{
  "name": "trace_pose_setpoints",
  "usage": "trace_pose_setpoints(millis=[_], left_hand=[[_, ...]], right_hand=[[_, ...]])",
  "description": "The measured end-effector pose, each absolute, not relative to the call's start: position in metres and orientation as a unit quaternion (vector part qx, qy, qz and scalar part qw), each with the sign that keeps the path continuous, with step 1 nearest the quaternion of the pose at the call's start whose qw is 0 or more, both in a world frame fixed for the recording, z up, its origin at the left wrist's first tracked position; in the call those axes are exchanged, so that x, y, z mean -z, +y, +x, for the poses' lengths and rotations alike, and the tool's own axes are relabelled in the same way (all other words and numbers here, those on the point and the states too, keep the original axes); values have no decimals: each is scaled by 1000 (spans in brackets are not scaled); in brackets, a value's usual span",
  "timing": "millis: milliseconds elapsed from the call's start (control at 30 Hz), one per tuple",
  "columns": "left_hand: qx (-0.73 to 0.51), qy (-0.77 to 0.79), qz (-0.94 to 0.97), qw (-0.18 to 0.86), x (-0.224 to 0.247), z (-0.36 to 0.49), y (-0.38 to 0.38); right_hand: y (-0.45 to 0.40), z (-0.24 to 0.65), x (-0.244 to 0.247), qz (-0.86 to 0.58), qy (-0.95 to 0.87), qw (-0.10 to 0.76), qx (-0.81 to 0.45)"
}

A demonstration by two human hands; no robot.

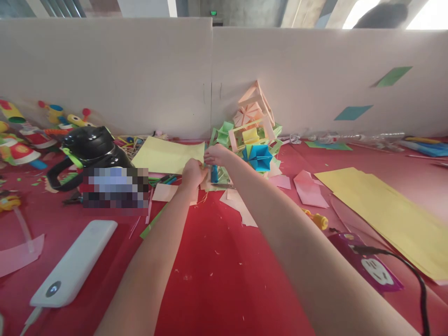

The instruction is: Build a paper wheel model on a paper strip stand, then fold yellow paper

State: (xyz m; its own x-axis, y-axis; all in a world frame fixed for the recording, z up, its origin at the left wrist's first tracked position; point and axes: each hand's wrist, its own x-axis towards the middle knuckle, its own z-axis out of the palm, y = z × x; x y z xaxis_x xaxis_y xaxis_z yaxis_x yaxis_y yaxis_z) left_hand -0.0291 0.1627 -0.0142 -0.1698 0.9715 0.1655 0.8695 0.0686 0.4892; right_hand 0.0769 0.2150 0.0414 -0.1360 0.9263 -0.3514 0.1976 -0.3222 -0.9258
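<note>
Both arms reach across the red table [217,266] to its far middle. My left hand [194,173] is closed beside the yellow paper sheet [168,156]; what its fingers hold is too small to make out. Close by on the right, my right hand [216,155] bends down above a small blue object [214,174], its fingertips partly hidden. Green paper pieces [224,133] lie behind it. To the right stand a blue folded paper shape [259,157], a yellow one [250,136] and a peach one [248,114] among wooden stick frames [269,105].
A black jug [91,147] and toy figures [21,147] stand at left. A white power bank [75,263] lies front left. At right are yellow sheets [388,214], a pink paper [310,189] and a purple box [367,263] with a black cable. White panels [105,70] rise behind.
</note>
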Motion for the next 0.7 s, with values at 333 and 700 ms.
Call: trace_pose_setpoints(millis=[333, 700], left_hand=[[-316, 703, 614, 169, 8, -49, 164], [-448, 654, 539, 284, 34, -62, 181]], right_hand=[[204, 75, -40, -538, -455, 366, -609], [206, 78, -39, -535, -460, 351, -616]])
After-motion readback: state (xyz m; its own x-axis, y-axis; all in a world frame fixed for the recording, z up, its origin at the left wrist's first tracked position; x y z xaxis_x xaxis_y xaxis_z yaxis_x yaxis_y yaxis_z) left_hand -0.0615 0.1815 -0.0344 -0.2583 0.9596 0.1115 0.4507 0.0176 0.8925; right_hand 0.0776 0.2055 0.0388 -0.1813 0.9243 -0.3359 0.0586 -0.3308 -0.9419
